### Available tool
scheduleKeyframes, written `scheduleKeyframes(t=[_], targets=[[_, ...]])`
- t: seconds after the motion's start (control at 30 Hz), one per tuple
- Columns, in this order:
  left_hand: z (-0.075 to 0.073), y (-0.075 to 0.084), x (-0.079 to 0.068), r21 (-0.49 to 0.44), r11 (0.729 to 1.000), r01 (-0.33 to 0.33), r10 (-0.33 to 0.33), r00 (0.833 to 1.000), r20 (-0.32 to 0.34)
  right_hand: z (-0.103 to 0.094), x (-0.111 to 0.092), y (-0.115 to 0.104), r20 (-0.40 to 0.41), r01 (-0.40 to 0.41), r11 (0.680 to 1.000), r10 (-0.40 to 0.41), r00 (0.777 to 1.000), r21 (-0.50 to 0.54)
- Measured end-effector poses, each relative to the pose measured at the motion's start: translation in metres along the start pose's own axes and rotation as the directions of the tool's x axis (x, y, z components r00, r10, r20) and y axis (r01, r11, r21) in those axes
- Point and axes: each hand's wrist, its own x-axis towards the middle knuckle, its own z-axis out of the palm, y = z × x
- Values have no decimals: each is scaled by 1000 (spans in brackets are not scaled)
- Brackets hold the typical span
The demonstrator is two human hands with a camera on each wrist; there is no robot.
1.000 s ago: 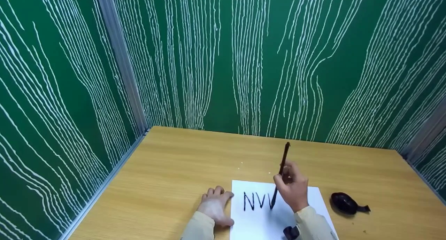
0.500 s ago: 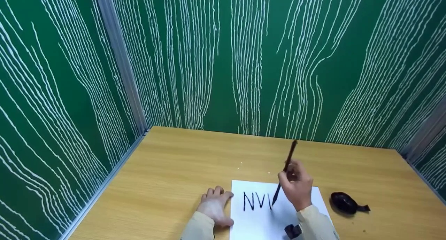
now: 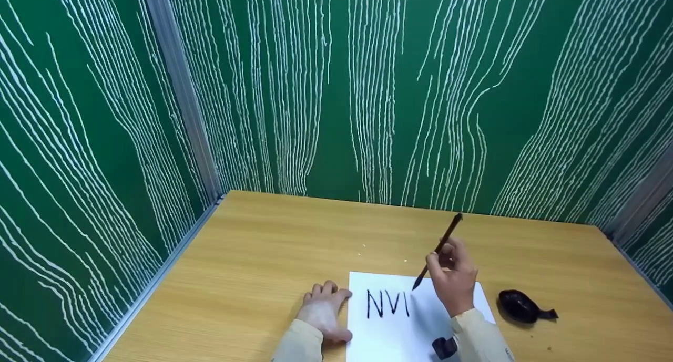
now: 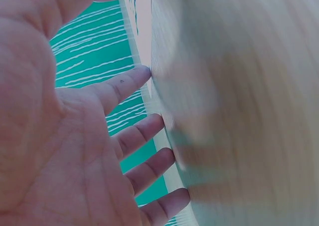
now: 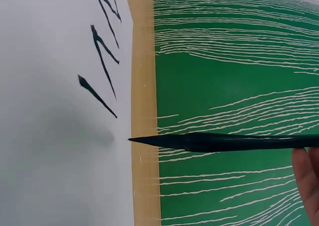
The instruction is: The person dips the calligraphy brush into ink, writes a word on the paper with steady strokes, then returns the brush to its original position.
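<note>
On the paper (image 3: 376, 341), an N (image 3: 375, 304), a V (image 3: 390, 303) and one lone stroke (image 3: 407, 304) are inked; that stroke looks like an unfinished letter. The right hand (image 3: 453, 280) pinches the brush (image 5: 209, 142) over the paper; tip contact is unclear. The left hand (image 3: 323, 312) spreads at the paper's left edge. The paper's near edge is cut off.

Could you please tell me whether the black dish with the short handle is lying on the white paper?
No, the black dish lies on the wooden table, beyond the right edge of the white paper.
</note>
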Motion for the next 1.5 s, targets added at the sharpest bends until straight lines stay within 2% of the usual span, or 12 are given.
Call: scheduleKeyframes(t=[0.3,0.5,0.87,1.1,1.33,1.5], targets=[[15,-10,11,-22,1000,-8,8,1000,1,0,-4,5,27,-22,999,22,999,-30],[19,-13,13,-34,999,-11,11,1000,-3,0,-4,5,36,-34,999,35,999,-34],[13,-10,7,-46,999,-20,19,999,-28,2,-5,8,27,7,1000,-6,1000,-24],[4,-3,4,-38,999,11,-11,1000,4,2,-4,4,31,-18,999,19,999,-34],[13,-9,8,-55,998,3,-4,1000,-9,1,-5,3,39,-24,999,25,999,-27],[7,-4,4,-38,999,21,-20,1000,16,1,-6,4,41,-16,999,18,999,-27]])
